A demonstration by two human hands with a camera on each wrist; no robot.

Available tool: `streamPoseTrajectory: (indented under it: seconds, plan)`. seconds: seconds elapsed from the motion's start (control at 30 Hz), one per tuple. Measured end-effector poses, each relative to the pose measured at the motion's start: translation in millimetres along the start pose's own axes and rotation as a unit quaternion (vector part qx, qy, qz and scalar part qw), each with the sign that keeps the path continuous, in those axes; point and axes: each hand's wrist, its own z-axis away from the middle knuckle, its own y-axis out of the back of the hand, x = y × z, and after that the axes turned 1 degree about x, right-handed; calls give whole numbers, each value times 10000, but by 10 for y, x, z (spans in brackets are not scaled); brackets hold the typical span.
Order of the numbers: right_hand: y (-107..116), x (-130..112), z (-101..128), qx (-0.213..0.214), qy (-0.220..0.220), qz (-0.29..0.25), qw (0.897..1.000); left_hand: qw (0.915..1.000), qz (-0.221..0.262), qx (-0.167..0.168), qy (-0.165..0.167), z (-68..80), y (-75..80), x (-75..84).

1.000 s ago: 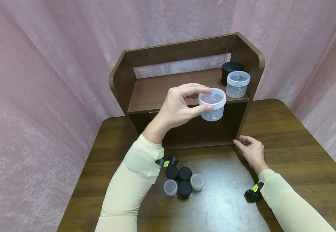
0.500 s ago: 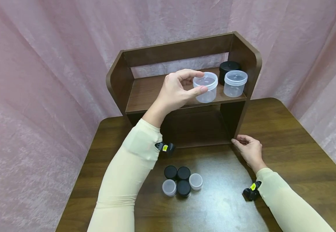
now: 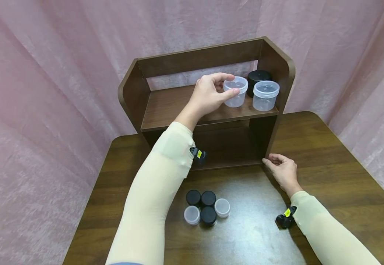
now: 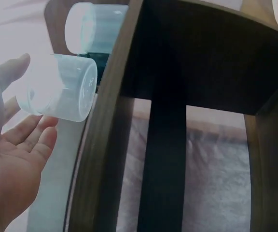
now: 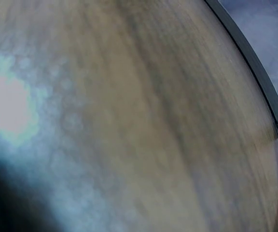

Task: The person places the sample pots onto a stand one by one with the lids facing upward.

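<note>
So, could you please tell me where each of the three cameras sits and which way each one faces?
Head: worn high, looking forward and down at the dark brown wooden shelf unit; both cream sleeves show, the left hand holding a clear lidded plastic jar, the right hand at the shelf's foot.
Left wrist: beside the shelf's side panel, looking along the palm at that jar.
Right wrist: close above the brown wooden table, blurred; fingertips at the right edge.
Shared: head and left wrist both show the held jar.
</note>
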Motion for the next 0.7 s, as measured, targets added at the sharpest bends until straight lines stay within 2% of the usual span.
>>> streamPoseTrajectory:
  seconds: [0.17,0.3,0.47,0.7]
  plan:
    - [-3,-12,9,45,-1,50,10000,9992,-280,-19,282,-137,-36,-50]
    - [-15,-7,14,12,-5,43,10000,9982,-495,21,325,-207,-77,-96]
    - [-41,-4,18,-53,-56,-42,10000,9967,-719,105,353,-220,-138,-186]
    - [-60,-6,31,-71,-2,-11,10000,9964,-522,432,506,-194,-236,-286]
